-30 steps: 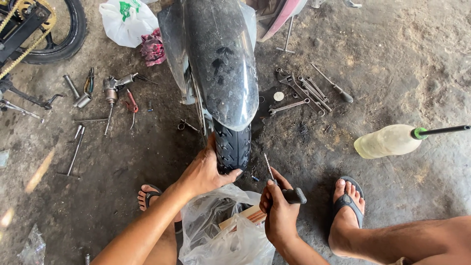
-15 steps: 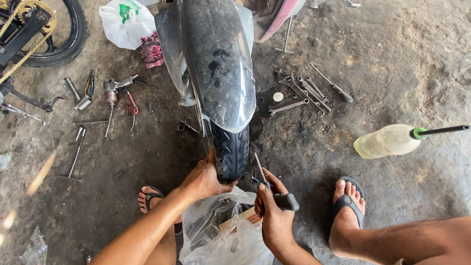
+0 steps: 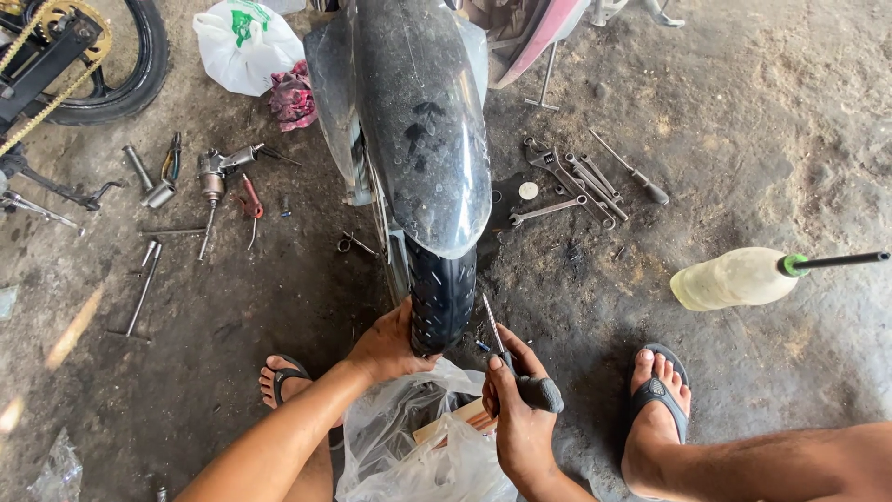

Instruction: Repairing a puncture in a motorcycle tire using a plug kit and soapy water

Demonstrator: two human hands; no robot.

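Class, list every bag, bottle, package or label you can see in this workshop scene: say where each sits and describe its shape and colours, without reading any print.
White plastic bag: top left on the floor, bulging, with a green printed patch.
Plastic bottle: lying on its side at right, pale yellowish, green collar, long black spout.
Clear plastic bag: bottom centre between the feet, crumpled, transparent, something pale brown inside.
No signs or screens.

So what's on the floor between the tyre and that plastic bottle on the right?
In the head view, nothing: between the tyre and the bottle there is only bare, oil-stained concrete. The spanners lie further up, outside that stretch.
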